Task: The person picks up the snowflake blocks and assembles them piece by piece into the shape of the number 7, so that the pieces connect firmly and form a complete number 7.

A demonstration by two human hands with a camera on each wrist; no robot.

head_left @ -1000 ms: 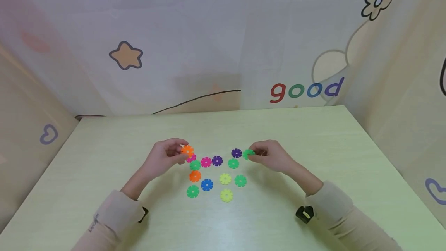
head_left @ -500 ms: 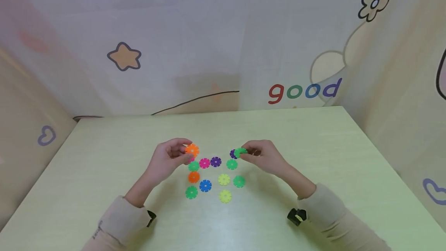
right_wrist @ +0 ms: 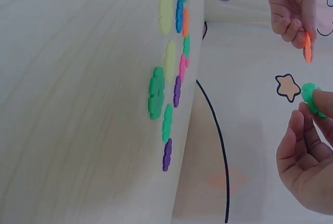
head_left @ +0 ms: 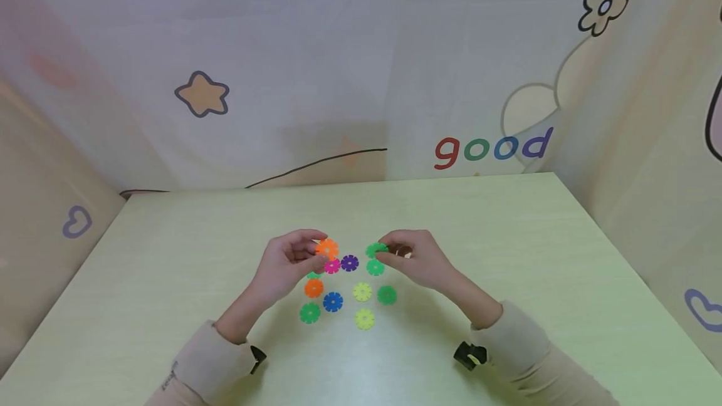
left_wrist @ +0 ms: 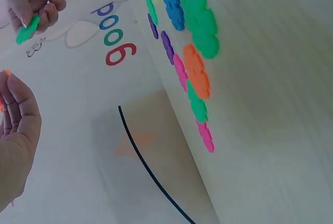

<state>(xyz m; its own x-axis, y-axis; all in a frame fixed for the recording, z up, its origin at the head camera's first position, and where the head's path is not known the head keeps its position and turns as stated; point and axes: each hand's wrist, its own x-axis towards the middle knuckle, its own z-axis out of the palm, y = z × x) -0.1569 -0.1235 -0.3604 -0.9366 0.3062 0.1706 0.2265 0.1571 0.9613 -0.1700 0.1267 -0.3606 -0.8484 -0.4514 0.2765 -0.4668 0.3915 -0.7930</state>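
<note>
My left hand point(head_left: 284, 268) pinches an orange notched interlocking disc point(head_left: 327, 248) between thumb and fingers, raised above the table. Across from it, my right hand point(head_left: 420, 259) pinches a green notched disc point(head_left: 373, 250), also in the air. A gap separates the two held discs. Beneath them lie more flat discs: a pink one point(head_left: 333, 266), a purple one point(head_left: 350, 263) and a green one point(head_left: 375, 267). Another purple disc point(right_wrist: 167, 155) and another pink disc point(left_wrist: 205, 136) show in the wrist views; my hands and the held discs cover them in the head view.
Closer to me on the pale table point(head_left: 169, 268) lie an orange disc point(head_left: 314, 288), a blue disc point(head_left: 333, 302), a yellow disc point(head_left: 364, 319) and several others. A printed curtain point(head_left: 316, 67) hangs behind the table and at both sides.
Both hands have come closer together: the left hand moved right with the orange disc, the right hand moved left with the green disc. The discs on the table stay put.
</note>
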